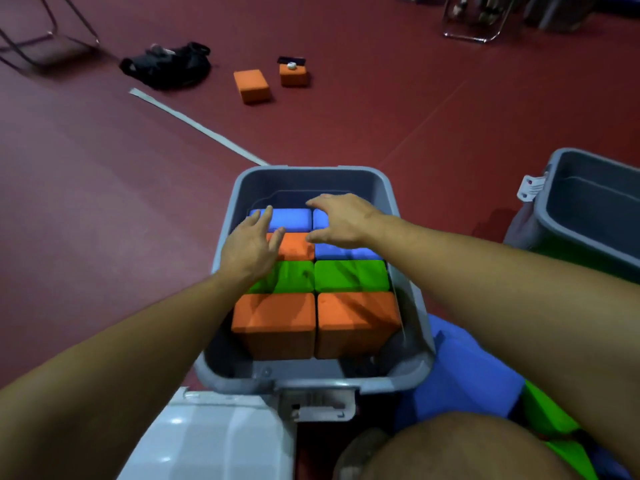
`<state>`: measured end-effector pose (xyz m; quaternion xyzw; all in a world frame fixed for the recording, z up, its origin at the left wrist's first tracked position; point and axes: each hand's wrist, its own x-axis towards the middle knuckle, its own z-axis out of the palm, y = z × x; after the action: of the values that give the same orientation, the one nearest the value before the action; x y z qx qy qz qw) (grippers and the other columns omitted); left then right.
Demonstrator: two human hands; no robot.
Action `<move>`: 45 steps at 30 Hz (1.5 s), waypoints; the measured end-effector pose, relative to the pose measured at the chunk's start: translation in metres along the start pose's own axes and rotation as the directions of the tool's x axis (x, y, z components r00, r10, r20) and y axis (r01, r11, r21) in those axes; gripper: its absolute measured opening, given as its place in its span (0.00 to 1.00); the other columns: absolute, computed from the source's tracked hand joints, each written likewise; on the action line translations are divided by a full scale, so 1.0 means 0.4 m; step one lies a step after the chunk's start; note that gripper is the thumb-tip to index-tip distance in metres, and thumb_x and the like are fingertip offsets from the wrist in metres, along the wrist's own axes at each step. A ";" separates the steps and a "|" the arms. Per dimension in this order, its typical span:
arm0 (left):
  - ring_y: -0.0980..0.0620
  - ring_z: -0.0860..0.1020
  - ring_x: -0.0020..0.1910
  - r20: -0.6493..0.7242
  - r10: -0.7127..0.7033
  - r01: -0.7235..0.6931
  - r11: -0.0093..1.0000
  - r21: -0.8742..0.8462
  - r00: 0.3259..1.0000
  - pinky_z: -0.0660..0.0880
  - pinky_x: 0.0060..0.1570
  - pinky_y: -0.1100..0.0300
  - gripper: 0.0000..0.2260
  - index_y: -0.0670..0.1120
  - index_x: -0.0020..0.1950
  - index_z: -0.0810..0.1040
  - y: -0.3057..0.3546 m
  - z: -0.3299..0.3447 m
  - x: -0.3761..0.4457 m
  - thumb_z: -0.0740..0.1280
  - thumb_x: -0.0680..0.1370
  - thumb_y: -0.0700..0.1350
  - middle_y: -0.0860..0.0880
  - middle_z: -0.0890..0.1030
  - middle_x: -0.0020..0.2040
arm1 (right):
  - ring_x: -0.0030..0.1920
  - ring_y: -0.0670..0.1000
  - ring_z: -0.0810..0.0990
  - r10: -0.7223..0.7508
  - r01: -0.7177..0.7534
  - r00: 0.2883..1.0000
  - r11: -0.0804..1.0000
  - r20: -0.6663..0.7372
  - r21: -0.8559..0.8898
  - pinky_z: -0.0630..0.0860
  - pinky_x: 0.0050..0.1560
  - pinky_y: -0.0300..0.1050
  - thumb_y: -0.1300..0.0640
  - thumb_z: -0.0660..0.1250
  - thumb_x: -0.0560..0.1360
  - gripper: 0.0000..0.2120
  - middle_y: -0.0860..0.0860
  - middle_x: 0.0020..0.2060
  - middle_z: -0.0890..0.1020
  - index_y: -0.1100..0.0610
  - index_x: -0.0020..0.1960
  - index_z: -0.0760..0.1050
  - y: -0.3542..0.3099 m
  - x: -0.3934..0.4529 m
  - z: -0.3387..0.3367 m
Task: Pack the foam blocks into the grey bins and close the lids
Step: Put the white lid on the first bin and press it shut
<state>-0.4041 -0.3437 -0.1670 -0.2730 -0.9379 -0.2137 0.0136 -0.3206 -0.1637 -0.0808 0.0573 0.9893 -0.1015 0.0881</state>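
Foam blocks (317, 289) in bin (311, 379); 2nd bin (554, 216) right; 2 blocks (251, 85) behind.

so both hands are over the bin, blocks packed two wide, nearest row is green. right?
Not quite. The head view shows the nearest row is orange; the green row sits just behind it. The rest holds: the left hand and right hand are both over the bin, and the blocks are packed two wide.

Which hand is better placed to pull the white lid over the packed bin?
Probably left: the white lid lies beside the left forearm; the right hand would have to cross the grey bin.
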 end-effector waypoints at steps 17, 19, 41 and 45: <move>0.39 0.70 0.70 0.026 -0.283 0.284 0.944 -0.171 0.959 0.66 0.68 0.47 0.27 0.44 0.76 0.66 -0.266 -0.112 -0.579 0.59 0.82 0.57 0.39 0.72 0.71 | 0.76 0.54 0.59 -0.285 0.345 0.929 0.898 0.238 -0.273 0.61 0.69 0.68 0.29 0.63 0.71 0.43 0.48 0.78 0.56 0.44 0.78 0.52 -0.519 -0.401 -0.028; 0.39 0.70 0.69 0.054 -0.353 0.356 0.916 -0.183 0.934 0.66 0.67 0.47 0.28 0.45 0.76 0.65 -0.297 -0.095 -0.626 0.59 0.81 0.59 0.39 0.72 0.71 | 0.77 0.54 0.58 -0.323 0.371 0.923 0.889 0.207 -0.267 0.59 0.70 0.67 0.29 0.63 0.71 0.43 0.49 0.79 0.56 0.45 0.79 0.52 -0.540 -0.423 0.021; 0.36 0.69 0.68 0.383 -0.892 0.934 0.319 0.160 0.239 0.70 0.65 0.41 0.46 0.46 0.75 0.62 -0.654 0.063 -1.018 0.72 0.65 0.69 0.38 0.65 0.69 | 0.79 0.54 0.51 -0.447 0.577 0.783 0.782 0.434 -0.236 0.54 0.74 0.66 0.30 0.61 0.73 0.45 0.49 0.79 0.52 0.43 0.79 0.42 -0.629 -0.422 0.226; 0.37 0.70 0.67 0.371 -0.895 0.931 0.325 0.166 0.247 0.72 0.64 0.44 0.45 0.43 0.73 0.66 -0.660 0.053 -1.009 0.73 0.65 0.69 0.39 0.64 0.69 | 0.79 0.54 0.51 -0.447 0.573 0.785 0.787 0.429 -0.228 0.54 0.74 0.66 0.30 0.62 0.73 0.46 0.50 0.79 0.54 0.44 0.79 0.40 -0.628 -0.415 0.226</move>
<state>-0.1955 -0.7401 -0.3475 0.2841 -0.8907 -0.1623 -0.3155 -0.1765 -0.4430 -0.0892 -0.2521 0.9361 0.0450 0.2412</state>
